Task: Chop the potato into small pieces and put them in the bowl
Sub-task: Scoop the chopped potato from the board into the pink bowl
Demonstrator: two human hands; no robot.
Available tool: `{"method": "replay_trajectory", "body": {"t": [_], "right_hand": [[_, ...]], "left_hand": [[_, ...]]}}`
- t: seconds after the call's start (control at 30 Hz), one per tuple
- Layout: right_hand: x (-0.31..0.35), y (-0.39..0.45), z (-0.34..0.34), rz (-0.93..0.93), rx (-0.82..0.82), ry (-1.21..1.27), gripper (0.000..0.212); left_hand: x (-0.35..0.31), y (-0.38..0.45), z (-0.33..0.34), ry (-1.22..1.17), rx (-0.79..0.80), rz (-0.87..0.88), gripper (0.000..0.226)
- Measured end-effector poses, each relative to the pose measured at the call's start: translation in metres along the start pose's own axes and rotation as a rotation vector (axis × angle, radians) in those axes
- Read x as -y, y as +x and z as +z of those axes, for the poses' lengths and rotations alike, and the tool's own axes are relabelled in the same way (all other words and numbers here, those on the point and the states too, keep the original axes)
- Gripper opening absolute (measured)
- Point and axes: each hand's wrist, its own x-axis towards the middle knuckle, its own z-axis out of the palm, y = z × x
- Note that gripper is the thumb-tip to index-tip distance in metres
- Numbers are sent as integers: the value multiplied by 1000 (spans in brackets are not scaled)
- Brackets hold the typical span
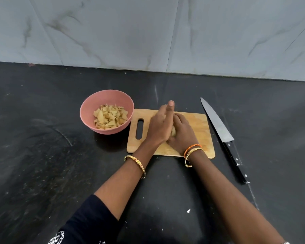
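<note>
A wooden cutting board point(199, 127) lies on the black counter. Over its middle my left hand point(159, 126) and my right hand point(182, 132) are cupped together around potato pieces point(173, 132), of which only a pale bit shows between the palms. My left thumb points up. A pink bowl point(88, 111) stands just left of the board and holds several chopped potato pieces point(110, 117). A large knife point(220, 131) with a black handle lies on the counter right of the board, blade pointing away from me.
The black counter point(42, 138) stretches left and right, with small white specks near its front. A grey marbled wall point(148, 32) rises behind the counter.
</note>
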Motion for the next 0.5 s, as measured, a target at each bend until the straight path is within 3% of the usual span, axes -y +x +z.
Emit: {"method": "replay_trajectory", "body": {"t": [0.3, 0.4, 0.5], "right_hand": [[7, 1, 20, 43, -146, -10, 31], [14, 2, 24, 55, -175, -64, 18], [14, 1, 24, 26, -138, -158, 17]], "left_hand": [[27, -5, 12, -75, -496, 197, 33], [34, -2, 10, -205, -529, 95, 35], [33, -4, 9, -183, -469, 100, 35]]}}
